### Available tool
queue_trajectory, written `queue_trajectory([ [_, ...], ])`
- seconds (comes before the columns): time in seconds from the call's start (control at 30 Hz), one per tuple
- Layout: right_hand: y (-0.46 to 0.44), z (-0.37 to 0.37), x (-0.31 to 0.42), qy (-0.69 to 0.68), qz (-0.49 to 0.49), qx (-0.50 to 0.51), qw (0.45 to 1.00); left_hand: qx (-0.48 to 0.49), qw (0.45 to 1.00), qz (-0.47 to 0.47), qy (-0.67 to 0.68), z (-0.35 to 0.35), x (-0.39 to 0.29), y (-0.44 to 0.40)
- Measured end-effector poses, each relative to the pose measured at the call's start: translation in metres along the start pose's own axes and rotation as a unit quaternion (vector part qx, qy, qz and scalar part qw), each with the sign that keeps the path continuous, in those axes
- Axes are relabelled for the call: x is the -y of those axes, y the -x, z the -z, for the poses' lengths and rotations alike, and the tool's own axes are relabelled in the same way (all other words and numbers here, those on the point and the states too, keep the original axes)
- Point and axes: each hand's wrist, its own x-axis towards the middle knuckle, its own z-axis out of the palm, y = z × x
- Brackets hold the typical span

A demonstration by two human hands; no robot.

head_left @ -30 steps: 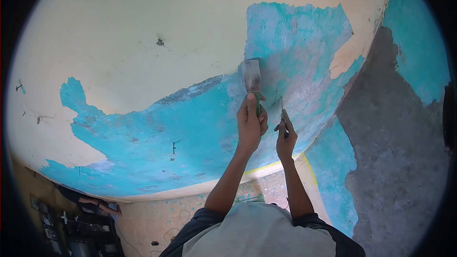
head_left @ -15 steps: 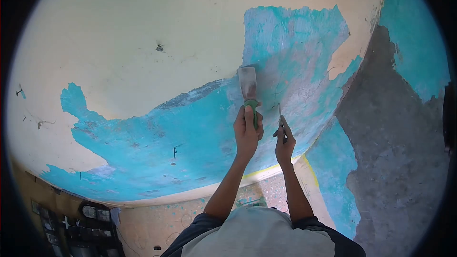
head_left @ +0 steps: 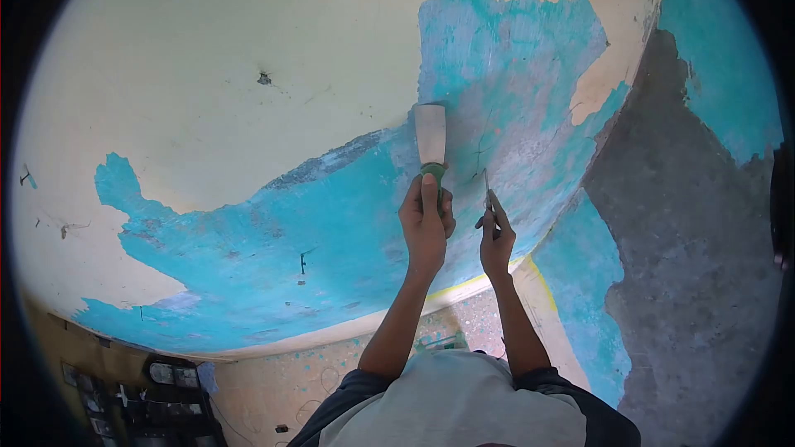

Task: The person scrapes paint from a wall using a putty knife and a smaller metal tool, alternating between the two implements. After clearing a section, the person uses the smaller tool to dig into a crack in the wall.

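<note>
My left hand [head_left: 426,219] is wrapped round the green handle of a wide scraper [head_left: 431,134], whose pale blade points up against the wall near the edge of the cream paint [head_left: 331,50]. To its right, my right hand [head_left: 497,236] is closed on a thin, dark-handled tool [head_left: 488,190] with a narrow tip pointing up. Around both tools the wall shows a blue stripped area [head_left: 331,223], with a crack just above the thin tool. The exact shape of the thin tool is hard to make out.
A grey bare patch [head_left: 687,281] covers much of the adjoining wall at the right. Paint flakes lie on the floor [head_left: 281,381] below, along with a cable. Dark furniture [head_left: 166,406] stands at the lower left. Small metal pieces stick out of the wall [head_left: 303,263].
The scraper dipped a little, then moved back up towards the cream edge, and sits slightly further left. A person's arm, visible at the lower left earlier, is gone from view.
</note>
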Motion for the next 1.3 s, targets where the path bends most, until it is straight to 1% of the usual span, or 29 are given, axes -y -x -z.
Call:
queue_trajectory([
  [0.07, -0.001, 0.0, 0.002, 0.0, -0.002, 0.002, 1.0, -0.013, 1.0, 0.0, -0.011, 0.007, 0.009, 0.003],
  [0.17, -0.001, 0.001, -0.002, 0.007, -0.006, 0.011, 1.0, -0.015, 0.999, 0.02, 0.023, 0.011, 0.009, 0.005],
  [0.23, 0.0, 0.0, 0.002, 0.007, -0.012, 0.011, 1.0, 0.003, 1.0, -0.004, -0.019, 0.004, -0.009, -0.003],
  [0.27, 0.0, -0.001, 0.003, 0.006, -0.016, 0.007, 1.0, 0.001, 1.0, -0.004, -0.018, 0.003, -0.008, -0.003],
  [0.33, -0.001, -0.002, 0.002, 0.001, -0.019, 0.005, 1.0, 0.014, 1.0, -0.008, 0.018, -0.002, -0.006, -0.004],
  [0.57, 0.003, -0.001, -0.002, -0.002, -0.011, 0.003, 1.0, 0.021, 0.999, 0.015, 0.025, 0.009, 0.0, 0.0],
  [0.67, 0.003, -0.001, -0.002, 0.01, -0.002, 0.002, 1.0, 0.011, 1.0, 0.016, 0.003, -0.008, -0.029, -0.015],
  [0.73, 0.004, 0.003, 0.002, 0.015, -0.014, 0.01, 1.0, 0.034, 0.998, -0.044, -0.001, -0.014, -0.046, -0.026],
  [0.77, 0.003, 0.005, 0.005, 0.02, -0.025, 0.02, 0.999, 0.034, 0.998, -0.046, 0.001, -0.014, -0.043, -0.025],
  [0.83, 0.002, 0.006, 0.005, 0.015, -0.018, 0.016, 1.0, 0.009, 1.0, -0.016, -0.019, -0.007, -0.026, -0.018],
  [0.9, 0.004, 0.006, 0.001, 0.008, -0.014, 0.009, 1.0, 0.015, 1.0, -0.002, -0.026, -0.001, 0.002, 0.0],
  [0.97, 0.005, 0.007, -0.01, 0.003, -0.018, 0.013, 1.0, -0.023, 0.999, 0.033, -0.024, 0.003, 0.025, 0.013],
  [1.03, 0.005, 0.008, -0.008, 0.006, -0.018, 0.012, 1.0, -0.03, 0.998, 0.027, -0.045, 0.002, 0.024, 0.013],
  [1.1, 0.008, 0.009, -0.006, 0.009, -0.02, 0.016, 1.0, -0.026, 0.993, -0.058, -0.1, 0.002, 0.017, 0.003],
  [1.17, 0.007, 0.007, -0.004, 0.014, -0.022, 0.012, 1.0, -0.035, 0.992, -0.065, -0.1, -0.002, 0.002, -0.008],
  [1.23, 0.007, 0.005, -0.001, 0.007, -0.021, 0.013, 1.0, -0.01, 0.996, -0.061, -0.064, -0.009, -0.013, -0.01],
  [1.3, 0.008, 0.005, -0.002, 0.002, -0.019, 0.016, 1.0, -0.007, 0.996, -0.06, -0.061, -0.006, -0.005, -0.001],
])
